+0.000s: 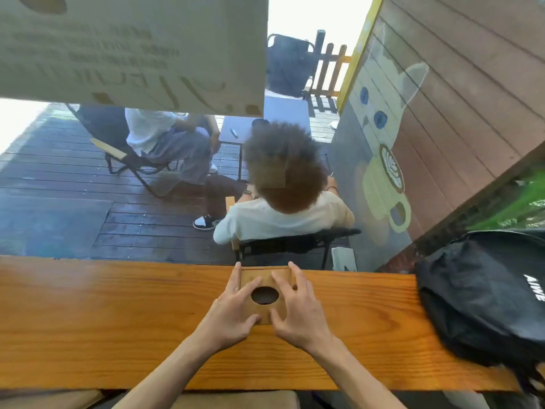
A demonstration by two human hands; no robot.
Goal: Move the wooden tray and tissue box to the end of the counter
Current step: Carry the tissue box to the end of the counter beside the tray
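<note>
A wooden tissue box [264, 280] with a dark oval hole in its top sits on the orange wooden counter [118, 314], near the counter's far edge. My left hand [233, 311] grips its left side, fingers along the far left corner and thumb at the near edge. My right hand [298, 308] holds its right side the same way. No tissue shows in the hole. No separate wooden tray is visible.
A black bag [483, 293] lies on the counter's right end. Beyond the counter, two people sit on folding chairs on a dark wet deck. A hanging board [132, 51] fills the upper left. A painted wooden wall [442, 113] stands at right.
</note>
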